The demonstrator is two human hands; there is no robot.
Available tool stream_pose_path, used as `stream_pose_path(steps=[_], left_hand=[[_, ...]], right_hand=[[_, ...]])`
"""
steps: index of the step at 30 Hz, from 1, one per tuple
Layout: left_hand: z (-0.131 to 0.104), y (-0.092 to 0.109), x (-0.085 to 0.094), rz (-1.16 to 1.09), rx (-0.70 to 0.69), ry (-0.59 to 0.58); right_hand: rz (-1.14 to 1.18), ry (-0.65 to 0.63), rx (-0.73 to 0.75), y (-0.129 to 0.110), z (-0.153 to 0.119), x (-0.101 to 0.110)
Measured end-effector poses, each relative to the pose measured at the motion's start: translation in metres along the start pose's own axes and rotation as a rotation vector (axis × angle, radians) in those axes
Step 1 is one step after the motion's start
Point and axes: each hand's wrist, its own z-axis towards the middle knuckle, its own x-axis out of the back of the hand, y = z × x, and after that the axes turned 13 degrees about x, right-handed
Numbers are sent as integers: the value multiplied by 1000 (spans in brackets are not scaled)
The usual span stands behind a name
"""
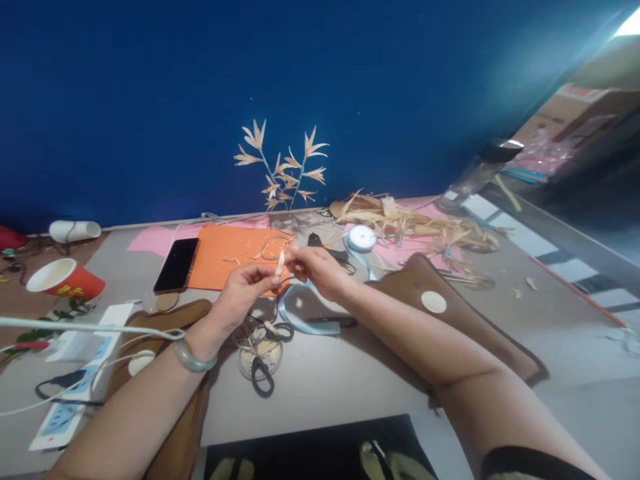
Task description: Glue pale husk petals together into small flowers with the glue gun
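My left hand (243,293) is closed, its thumb and fingertips pinching a small pale strip of dried husk (280,262) that stands upright. From the other side my right hand (317,270) meets it, fingers bent and pressed together at the strip; whether they grip the strip or something finer cannot be made out. Below the hands lie black-handled scissors (263,378) over a round clear dish with pale scraps, and a loop of light blue ribbon (313,327). Behind them is an orange sheet (220,253) with husk bits on it.
Dried-husk flower stems (293,170) stand against the blue wall. Back right are a ribbon roll (362,238) and a husk pile (415,223). A phone (177,265), red paper cup (75,280) and power strip (65,407) with cables lie left. Brown mats (465,327) lie under both arms.
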Motion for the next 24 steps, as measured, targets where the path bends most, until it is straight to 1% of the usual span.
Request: stream_pose_path(steps=[3,5,8,11,14,17,21,24], left_hand=[[0,-1,1,-26,14,7],[-2,0,2,-14,10,-23],[-4,2,4,31,-23,-86],[-5,3,6,79,-92,-137],[-3,1,7,60,-119,-131],[-1,-2,7,9,-97,-105],[-1,-1,7,28,-91,-130],[-1,0,7,15,-101,-88]], right_hand=[[-81,-43,27,1,-3,-1],[-91,-50,37,2,-5,-2],[-26,-54,4,5,-5,-2],[36,-56,-53,6,-4,-2],[41,-34,-54,4,-4,-3],[31,16,-28,2,-4,-4],[35,46,-11,6,-1,-3],[17,100,31,10,0,-2]])
